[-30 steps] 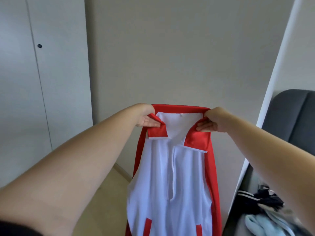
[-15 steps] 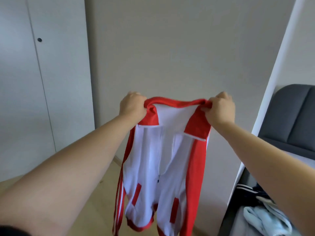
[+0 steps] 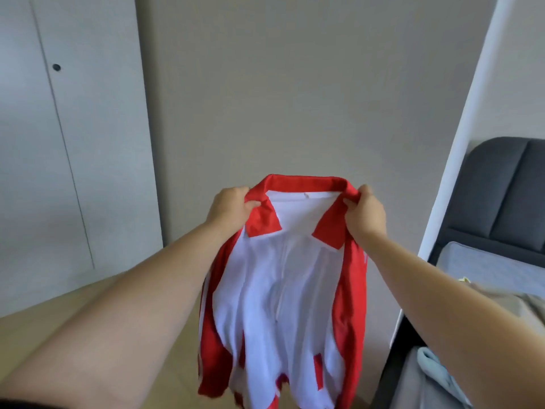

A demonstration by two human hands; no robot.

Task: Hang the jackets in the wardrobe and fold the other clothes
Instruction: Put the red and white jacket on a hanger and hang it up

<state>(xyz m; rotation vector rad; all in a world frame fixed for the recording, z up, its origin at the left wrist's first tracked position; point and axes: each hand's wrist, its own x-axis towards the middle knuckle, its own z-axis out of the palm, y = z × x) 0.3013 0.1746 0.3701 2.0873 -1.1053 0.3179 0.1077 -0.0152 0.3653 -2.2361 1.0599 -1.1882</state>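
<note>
Here, a red-and-white jacket (image 3: 283, 290) is held up by its collar in front of a plain wall.

The left hand (image 3: 230, 209) and right hand (image 3: 367, 214) are each curled tight around a collar corner; the smooth, thin fabric hangs loosely, front zipped.

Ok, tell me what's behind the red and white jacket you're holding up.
Behind the jacket, held at the collar by the left hand and right hand, stands a plain beige wall with wooden floor below. The wall's foot there is covered.
</note>
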